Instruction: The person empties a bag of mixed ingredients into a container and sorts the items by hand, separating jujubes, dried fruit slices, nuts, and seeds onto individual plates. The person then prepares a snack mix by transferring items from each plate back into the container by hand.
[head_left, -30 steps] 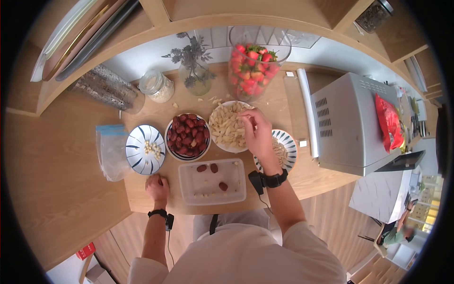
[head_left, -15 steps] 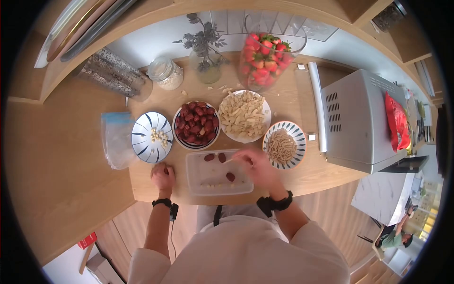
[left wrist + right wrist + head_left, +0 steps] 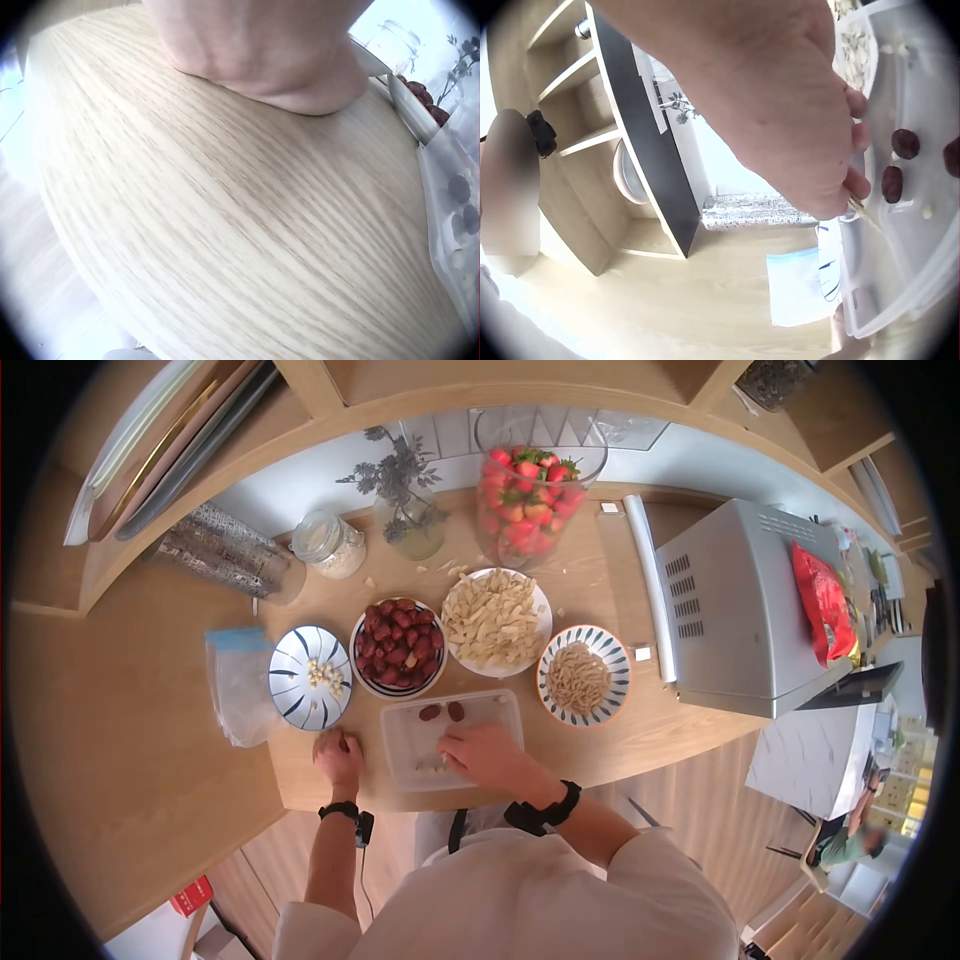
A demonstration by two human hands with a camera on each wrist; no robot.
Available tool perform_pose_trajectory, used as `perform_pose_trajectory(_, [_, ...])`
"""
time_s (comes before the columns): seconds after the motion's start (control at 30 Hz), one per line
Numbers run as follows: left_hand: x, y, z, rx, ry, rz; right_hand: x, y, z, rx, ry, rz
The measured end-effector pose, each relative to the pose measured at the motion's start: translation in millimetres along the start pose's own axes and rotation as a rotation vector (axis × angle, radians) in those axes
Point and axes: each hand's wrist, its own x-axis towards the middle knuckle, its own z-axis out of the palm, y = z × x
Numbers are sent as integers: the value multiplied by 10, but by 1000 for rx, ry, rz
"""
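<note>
My right hand (image 3: 490, 753) is over a clear plastic box (image 3: 402, 735), fingers pointing down into it. In the right wrist view its fingertips pinch a pale dried slice (image 3: 867, 216). Two red dates (image 3: 429, 712) lie near the box's far side; a third date (image 3: 952, 157) shows in the right wrist view. Small pale pieces are scattered on the box floor. My left hand (image 3: 338, 760) rests on the table left of the box, fingers loosely curled, nothing seen in it; its fingers are hidden in the left wrist view.
Behind the box stand a plate with white kernels (image 3: 325, 678), a bowl of red dates (image 3: 398, 645), a plate of pale slices (image 3: 492, 618) and a bowl of thin tan pieces (image 3: 577, 678). Farther back are a glass of strawberries (image 3: 528, 500), a vase and a jar. A grey oven (image 3: 730, 610) stands right.
My right hand has come from the plate of pale slices, forward and left, down to the plastic box with a slice in its fingers. The left hand has stayed on the table.
</note>
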Motion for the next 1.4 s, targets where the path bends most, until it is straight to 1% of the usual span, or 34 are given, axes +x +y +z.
perform_pose_trajectory(0.17, [1,10,-9,2,-17,11,-27,62,30,26,-22,18])
perform_pose_trajectory(0.27, [-3,11,1,-21,9,27,-22,68,-15,43,-36,48])
perform_pose_trajectory(0.33, [2,0,5,-6,19,34,6,59,-44,-32,-199,71])
perform_pose_trajectory(0.47, [-15,-11,11,9,-2,-3,47,69,-35,-11,-221,92])
perform_pose_trajectory(0.53, [-13,-20,21,31,11,-10,116,85,-101,149,-162,162])
perform_pose_trajectory(0.57, [-16,-30,19,32,13,-14,133,123,-176,149,-165,158])
perform_pose_trajectory(0.63, [-22,-17,10,20,-10,-27,245,164,-585,6,40,279])
perform_pose_trajectory(0.7, [-21,-2,1,21,-9,-29,314,322,-826,-47,127,453])
perform_pose_trajectory(0.77, [-15,-1,-8,23,-7,-25,413,523,-1002,-124,266,416])
perform_pose_trajectory(0.8, [-12,-4,-8,20,-11,-27,462,589,-1073,-124,266,415])
perform_pose_trajectory(0.87, [-7,-5,-1,16,-13,-28,548,686,-1178,-258,200,477])
perform_pose_trajectory(0.9, [-10,-7,4,23,-9,-33,584,727,-1188,-258,202,477])
perform_pose_trajectory(0.97, [-12,-12,12,31,-5,-36,628,835,-1154,-333,121,560])
perform_pose_trajectory(1.07, [-15,-17,17,45,-13,-48,630,978,-1070,-347,100,573])
perform_pose_trajectory(1.17, [-13,-6,14,31,5,-36,638,1056,-998,-374,92,590])
perform_pose_trajectory(1.3, [-28,-24,14,40,-18,-48,632,1131,-912,-402,69,606])
perform_pose_trajectory(1.37, [-23,-14,13,37,-20,-40,616,1204,-866,-435,8,596])
perform_pose_trajectory(1.4, [-23,-15,16,36,-12,-35,614,1220,-847,-435,8,598])
